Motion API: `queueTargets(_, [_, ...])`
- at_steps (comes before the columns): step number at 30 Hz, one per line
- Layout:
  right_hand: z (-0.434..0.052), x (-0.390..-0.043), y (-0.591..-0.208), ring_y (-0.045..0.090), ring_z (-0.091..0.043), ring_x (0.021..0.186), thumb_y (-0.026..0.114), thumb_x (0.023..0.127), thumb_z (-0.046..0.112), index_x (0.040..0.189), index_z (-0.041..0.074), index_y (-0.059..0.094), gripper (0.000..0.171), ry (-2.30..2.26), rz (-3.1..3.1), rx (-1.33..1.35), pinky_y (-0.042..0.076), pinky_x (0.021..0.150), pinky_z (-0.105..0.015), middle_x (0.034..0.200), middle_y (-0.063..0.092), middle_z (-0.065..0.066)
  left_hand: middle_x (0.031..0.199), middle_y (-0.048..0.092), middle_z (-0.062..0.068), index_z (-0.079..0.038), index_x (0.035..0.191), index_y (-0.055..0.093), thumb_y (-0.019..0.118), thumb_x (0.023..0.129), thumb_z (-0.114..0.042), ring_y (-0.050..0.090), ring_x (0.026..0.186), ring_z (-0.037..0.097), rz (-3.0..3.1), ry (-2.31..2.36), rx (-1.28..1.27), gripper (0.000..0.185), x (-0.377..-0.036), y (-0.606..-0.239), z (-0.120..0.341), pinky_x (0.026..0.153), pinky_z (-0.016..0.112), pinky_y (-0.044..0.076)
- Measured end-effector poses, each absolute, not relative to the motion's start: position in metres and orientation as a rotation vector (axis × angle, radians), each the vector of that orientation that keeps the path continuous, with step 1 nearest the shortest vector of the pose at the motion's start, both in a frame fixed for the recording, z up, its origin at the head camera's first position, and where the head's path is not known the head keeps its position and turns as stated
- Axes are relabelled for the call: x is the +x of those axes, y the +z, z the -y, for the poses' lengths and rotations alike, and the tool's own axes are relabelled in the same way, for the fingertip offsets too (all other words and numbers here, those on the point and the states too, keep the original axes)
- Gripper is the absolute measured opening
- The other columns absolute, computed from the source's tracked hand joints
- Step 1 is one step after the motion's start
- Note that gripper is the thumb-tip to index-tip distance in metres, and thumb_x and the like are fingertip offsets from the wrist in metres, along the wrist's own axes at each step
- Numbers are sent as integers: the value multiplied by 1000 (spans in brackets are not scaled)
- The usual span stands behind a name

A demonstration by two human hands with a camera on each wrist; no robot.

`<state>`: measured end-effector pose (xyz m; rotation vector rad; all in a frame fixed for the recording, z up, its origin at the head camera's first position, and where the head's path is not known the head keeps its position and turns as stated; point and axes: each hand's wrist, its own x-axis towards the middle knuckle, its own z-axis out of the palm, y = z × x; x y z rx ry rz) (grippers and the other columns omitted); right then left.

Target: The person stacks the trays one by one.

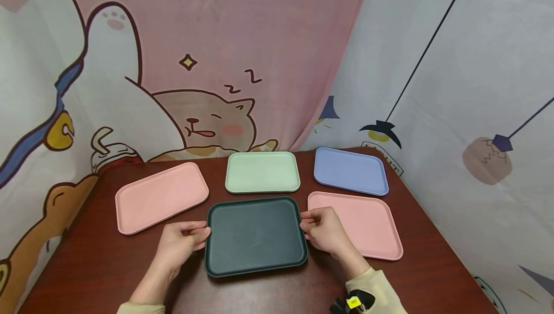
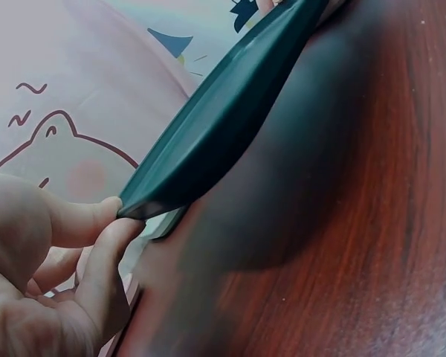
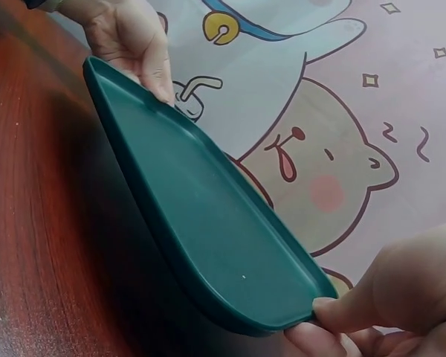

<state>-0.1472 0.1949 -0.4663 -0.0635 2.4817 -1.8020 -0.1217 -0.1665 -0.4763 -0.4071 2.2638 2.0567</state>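
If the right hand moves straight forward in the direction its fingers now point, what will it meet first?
The right hand points leftward across the dark green rectangular plastic tray it grips. Beyond that tray, it would probably meet the left hand pinching the opposite edge; depth is uncertain.

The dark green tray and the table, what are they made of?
The dark green tray looks like matte plastic, maybe melamine: one even colour, a smooth moulded rim, rounded corners and only a dull sheen. The left hand and right hand pinch its thin edges. The table looks like wood or a wood-look coating: reddish-brown with long grain streaks and a slight gloss. Which one, the pictures cannot tell.
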Motion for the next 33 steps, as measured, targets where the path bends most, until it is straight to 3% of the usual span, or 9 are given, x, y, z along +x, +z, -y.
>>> queueTargets(11, [-190,-149,-468,68,-22,61,68,88,-19,104,-15,74,17,-1660,-2671,-169,59,53,-25,81,73,-13,97,77,19,16,120,71,77,93,6,74,84,17,-2333,2018,-381,29,-125,-481,164,68,29,65])
queueTargets(17, [-187,-150,-469,70,-16,72,73,85,-18,106,-13,76,22,-1439,-2824,-251,60,62,-25,84,74,-12,98,77,20,15,118,72,76,93,5,74,86,17,-2378,1987,-373,28,-128,-482,163,68,28,65])
queueTargets(27, [-182,-151,-468,71,-21,83,69,86,-18,112,-13,74,27,-1222,-2942,-350,63,73,-39,89,75,-10,95,77,19,14,116,73,76,94,5,74,83,19,-2431,1953,-366,24,-132,-488,161,66,29,65])
queueTargets(33, [-180,-151,-469,72,-23,86,66,86,-20,118,-14,72,33,-1168,-2950,-353,64,74,-41,91,76,-11,93,77,19,14,115,74,76,94,6,74,82,19,-2450,1926,-360,22,-134,-491,160,65,28,64])
